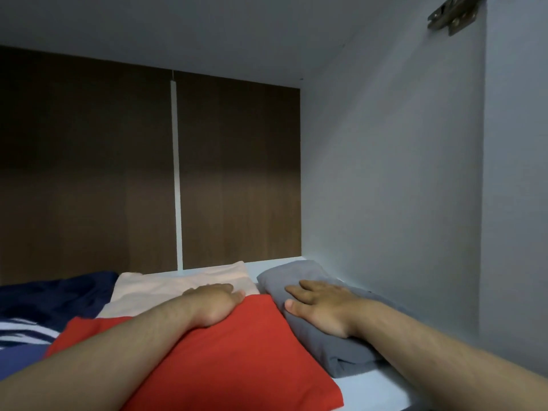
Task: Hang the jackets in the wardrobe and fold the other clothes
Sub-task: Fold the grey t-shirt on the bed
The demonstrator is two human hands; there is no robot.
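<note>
I look into a wardrobe shelf [376, 387] at shelf height. A folded red garment [237, 351] lies in front of me, partly over a folded cream garment [178, 284]. My left hand [215, 304] rests flat on the far edge of the red garment, fingers together, gripping nothing. To the right, a folded grey garment [314, 336] lies along the side wall. My right hand [318, 307] lies palm down on it, fingers spread. A dark blue garment [56, 295] with a white pattern sits at the left.
The brown back panel [237, 173] with a white vertical strip closes off the shelf behind the clothes. The grey side wall [400, 188] stands right next to the grey garment. A metal hinge [453, 14] is at the top right. The shelf ceiling is low overhead.
</note>
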